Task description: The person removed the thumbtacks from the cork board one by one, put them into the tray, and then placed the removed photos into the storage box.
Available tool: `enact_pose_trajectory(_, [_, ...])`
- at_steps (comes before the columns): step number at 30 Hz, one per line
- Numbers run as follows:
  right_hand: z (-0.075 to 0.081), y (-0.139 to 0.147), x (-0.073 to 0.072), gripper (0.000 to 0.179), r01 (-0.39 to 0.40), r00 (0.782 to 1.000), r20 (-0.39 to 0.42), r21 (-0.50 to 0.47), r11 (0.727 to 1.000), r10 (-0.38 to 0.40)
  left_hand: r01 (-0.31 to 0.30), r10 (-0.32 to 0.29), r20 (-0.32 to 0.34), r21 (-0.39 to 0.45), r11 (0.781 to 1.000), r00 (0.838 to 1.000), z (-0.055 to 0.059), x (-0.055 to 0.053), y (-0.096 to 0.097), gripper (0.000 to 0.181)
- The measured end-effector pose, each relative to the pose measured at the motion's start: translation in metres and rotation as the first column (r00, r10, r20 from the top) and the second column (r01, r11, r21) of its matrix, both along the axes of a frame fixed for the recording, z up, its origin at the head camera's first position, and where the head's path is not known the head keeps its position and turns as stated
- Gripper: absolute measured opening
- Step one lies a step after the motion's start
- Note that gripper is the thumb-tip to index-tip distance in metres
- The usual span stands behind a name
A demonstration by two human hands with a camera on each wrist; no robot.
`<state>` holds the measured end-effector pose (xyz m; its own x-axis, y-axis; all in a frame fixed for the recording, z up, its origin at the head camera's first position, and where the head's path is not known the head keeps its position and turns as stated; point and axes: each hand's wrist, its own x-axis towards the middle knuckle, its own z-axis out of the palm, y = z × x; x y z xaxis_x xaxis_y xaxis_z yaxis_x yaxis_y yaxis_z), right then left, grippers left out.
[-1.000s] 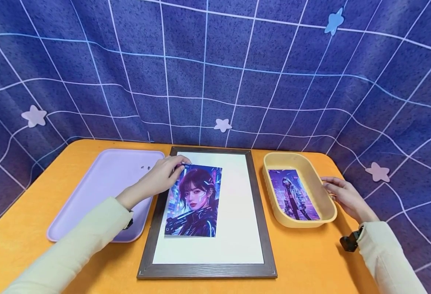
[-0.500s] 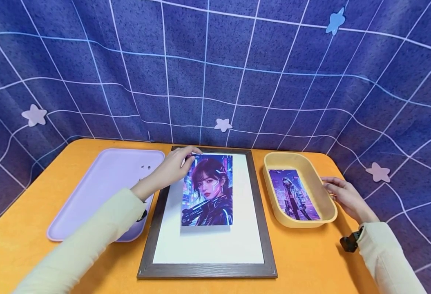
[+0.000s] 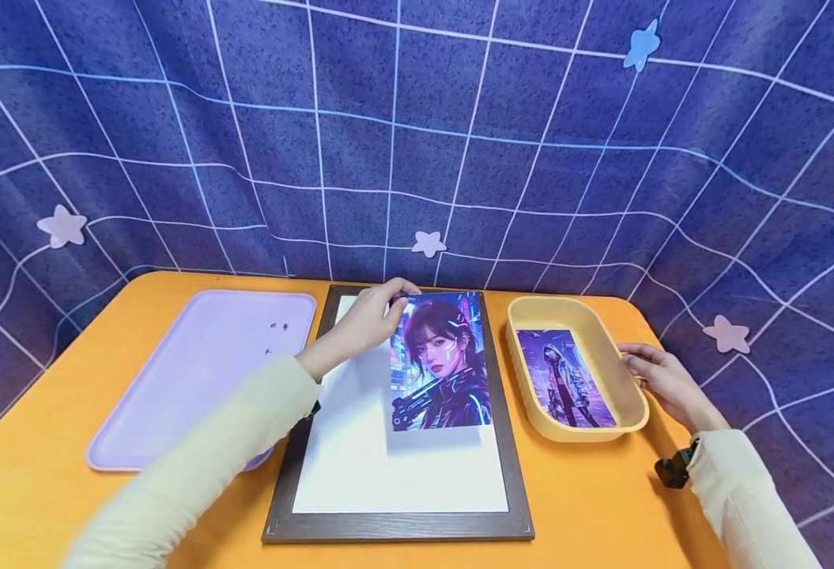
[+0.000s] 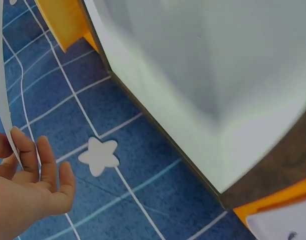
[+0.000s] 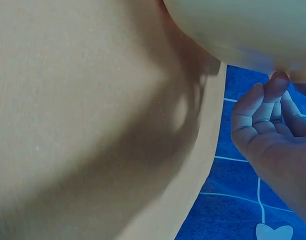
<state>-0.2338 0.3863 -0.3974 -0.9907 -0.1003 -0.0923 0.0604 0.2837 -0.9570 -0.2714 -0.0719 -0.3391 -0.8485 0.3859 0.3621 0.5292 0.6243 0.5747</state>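
Observation:
A glossy art print (image 3: pixel 439 363) of a figure in a dark jacket is pinched at its top left corner by my left hand (image 3: pixel 374 314). It hangs over the right part of the white panel (image 3: pixel 388 482) inside a dark picture frame (image 3: pixel 397 527), its shadow falling below. In the left wrist view the pale back of the print (image 4: pixel 0 95) shows edge-on between thumb and fingers. My right hand (image 3: pixel 673 387), fingers loosely bent, touches the outer right wall of a yellow bin (image 3: pixel 619 356). A second print (image 3: pixel 564 378) lies inside that bin.
Left of the frame is a lilac tray (image 3: pixel 182 379) with several tiny dark pieces (image 3: pixel 284 326) near its right edge. All stands on an orange table (image 3: pixel 587 506). Behind rises a blue grid-patterned cloth (image 3: pixel 360 158) with star shapes.
My left hand has carried the print rightward and slightly away from me across the white panel, from its left side to its right side. The right hand stays at the bin.

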Motion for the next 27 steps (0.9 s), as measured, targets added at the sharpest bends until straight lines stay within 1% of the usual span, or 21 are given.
enact_pose_trajectory(3, [0.000, -0.001, 0.001, 0.023, 0.000, 1.000, -0.010, -0.002, 1.000, 0.000, 0.020, -0.020, -0.033, 0.012, 1.000, 0.999, -0.001, -0.004, 0.011, 0.023])
enact_pose_trajectory(5, [0.001, -0.002, 0.001, 0.022, 0.000, 1.000, -0.012, -0.007, 1.000, 0.000, 0.033, -0.033, -0.035, 0.024, 0.999, 0.999, -0.001, -0.006, 0.018, 0.022])
enact_pose_trajectory(11, [0.001, -0.003, 0.002, 0.019, 0.000, 1.000, -0.007, -0.026, 1.000, -0.001, 0.048, -0.048, -0.007, 0.055, 0.997, 0.999, 0.000, -0.010, 0.039, 0.023])
enact_pose_trajectory(16, [0.000, -0.003, 0.001, 0.022, -0.007, 1.000, -0.006, -0.035, 0.999, 0.007, 0.050, -0.050, 0.013, 0.045, 0.998, 0.999, 0.004, -0.012, 0.056, 0.024])
enact_pose_trajectory(22, [0.000, -0.004, 0.002, 0.020, -0.013, 1.000, -0.002, -0.056, 0.998, 0.013, 0.075, -0.076, 0.035, 0.036, 0.997, 0.996, 0.010, -0.013, 0.080, 0.026])
enact_pose_trajectory(27, [-0.001, -0.003, 0.002, 0.017, -0.013, 1.000, -0.012, -0.068, 0.998, 0.012, 0.082, -0.084, 0.056, 0.036, 0.996, 0.995, 0.010, -0.015, 0.100, 0.026])
